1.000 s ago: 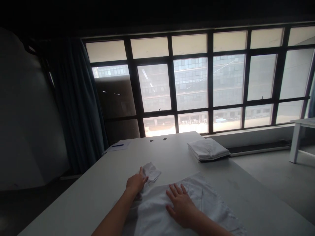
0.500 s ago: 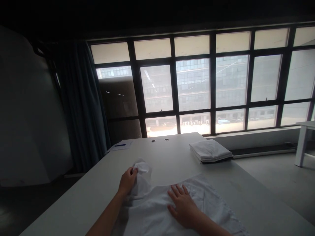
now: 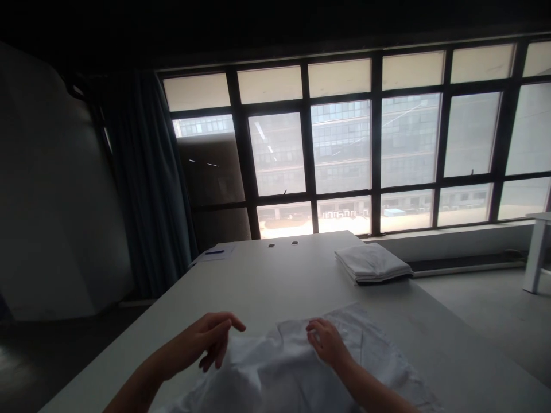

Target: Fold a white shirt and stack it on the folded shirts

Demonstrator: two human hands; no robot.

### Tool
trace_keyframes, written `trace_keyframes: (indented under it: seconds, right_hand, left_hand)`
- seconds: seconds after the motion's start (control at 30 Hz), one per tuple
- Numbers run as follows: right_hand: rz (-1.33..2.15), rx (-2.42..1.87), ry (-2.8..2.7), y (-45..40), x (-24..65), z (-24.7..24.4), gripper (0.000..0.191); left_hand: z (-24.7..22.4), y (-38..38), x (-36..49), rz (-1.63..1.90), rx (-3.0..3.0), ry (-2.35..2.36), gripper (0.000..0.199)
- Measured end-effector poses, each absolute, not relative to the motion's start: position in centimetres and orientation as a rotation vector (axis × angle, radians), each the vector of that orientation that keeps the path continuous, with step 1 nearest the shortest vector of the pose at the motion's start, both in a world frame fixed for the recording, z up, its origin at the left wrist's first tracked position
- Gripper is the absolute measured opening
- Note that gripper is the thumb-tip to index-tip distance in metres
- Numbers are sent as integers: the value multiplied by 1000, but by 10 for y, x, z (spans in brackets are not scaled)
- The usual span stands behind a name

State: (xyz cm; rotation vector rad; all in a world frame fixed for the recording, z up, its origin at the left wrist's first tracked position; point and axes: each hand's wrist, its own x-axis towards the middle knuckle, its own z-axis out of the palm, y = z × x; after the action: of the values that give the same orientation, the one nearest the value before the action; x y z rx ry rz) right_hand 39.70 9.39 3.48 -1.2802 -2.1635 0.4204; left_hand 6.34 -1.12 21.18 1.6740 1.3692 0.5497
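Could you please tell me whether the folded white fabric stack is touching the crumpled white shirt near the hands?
No, the folded white fabric stack lies apart from the crumpled white shirt, with pale tabletop between them.

The left hand (image 3: 210,339) is half-open with its fingers loosely curled, well apart from the right hand (image 3: 328,342), whose fingers bunch together, pointing forward.
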Motion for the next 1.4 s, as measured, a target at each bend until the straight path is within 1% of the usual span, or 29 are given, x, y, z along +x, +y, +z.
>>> trace_keyframes:
  seconds: [0.07,0.13,0.2,0.27,0.33,0.4,0.57,0.73,0.83,0.87,0.97,1.0,1.03,1.07,1.17,1.27,1.33,1.4]
  right_hand:
    - [457,-1283,-2059,96,397,38,33]
    - [478,-1262,-2058,94,397,39,35]
    - [467,-1230,-2151,90,396,37,30]
    - [437,-1208,-2275,87,394,31,21]
    - [404,-1203,-2373,85,391,24,25]
    - [364,-1207,-2404,88,387,18,32]
    - [308,-1227,-2420,116,373,23,31]
    - [321,-1241,-2381,157,360,41,29]
    - [292,-1308,-2286,170,363,54,26]
    - [274,-1344,-2250,171,365,58,28]
    - [242,-1438,-2192,164,378,66,51]
    - [243,-1452,-2198,158,384,67,56]
    - [248,-1456,-2215,151,389,66,57]
    - [257,-1448,-2243,142,395,65,54]
    - [343,-1375,-2346,113,409,56,34]
    - [548,-1235,-2322,93,418,52,18]
    - [715,-1164,-2183,88,423,57,19]
    - [905,-1121,-1998,87,430,67,26]
  left_hand:
    - [190,-11,47,468,1670,1487,59]
    - [159,-5,28,423,1724,1688,55]
    - [122,3,9,427,1790,1888,48]
    - [88,10,-6,420,1835,1966,50]
    - [63,16,-16,394,1887,1990,56]
    - [48,22,-22,375,1945,2019,60]
    - [45,49,-29,304,2020,2172,60]
    - [45,83,-24,275,1970,2376,66]
    - [37,88,-12,275,1975,2468,64]
    - [35,88,-8,280,1979,2495,63]
    - [28,85,-1,288,1984,2559,60]
    - [27,85,-1,285,1985,2571,59]
    - [26,84,-1,281,1986,2580,59]
    - [25,84,-1,277,1988,2588,58]
    - [25,85,-2,267,1995,2603,57]
    - [26,85,-2,261,2004,2608,57]
    - [26,85,-1,263,2009,2609,57]
    - [26,84,-2,272,2008,2609,57]
